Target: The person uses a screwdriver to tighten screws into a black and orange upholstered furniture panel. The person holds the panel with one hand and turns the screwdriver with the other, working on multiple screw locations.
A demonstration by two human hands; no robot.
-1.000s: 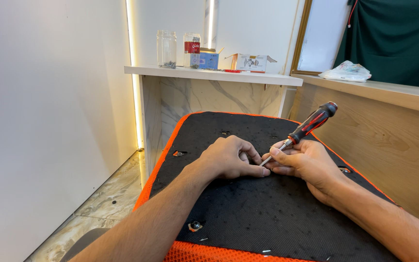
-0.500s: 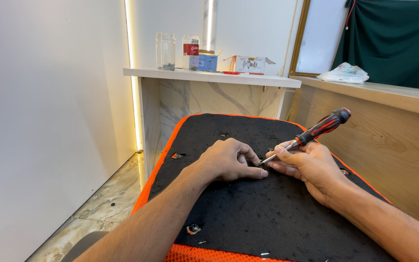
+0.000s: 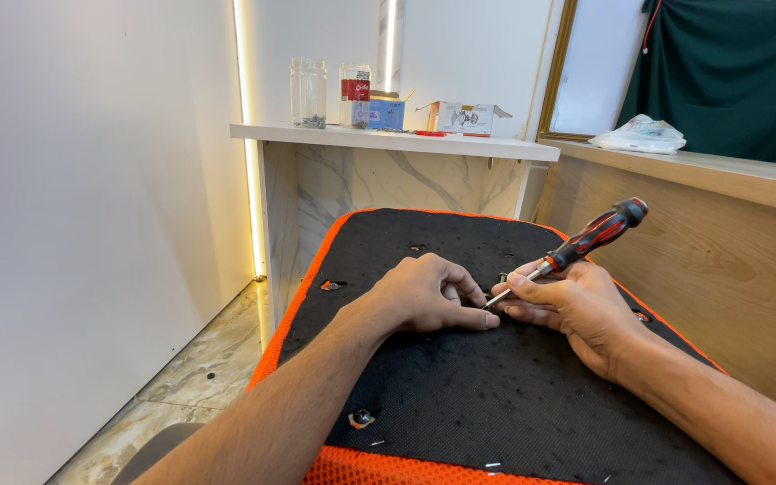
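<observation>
Holding a red-and-black screwdriver (image 3: 586,241), right hand (image 3: 577,305) grips it low near the shaft, handle tilted up and away to the right, tip angled down-left toward the left hand's fingertips. Left hand (image 3: 428,295) lies curled, knuckles up, pressing on the black fabric panel with orange edging (image 3: 460,395); whether it pinches a screw can't be told. Tip meets between both hands, touching distance. Small holes dot the panel.
</observation>
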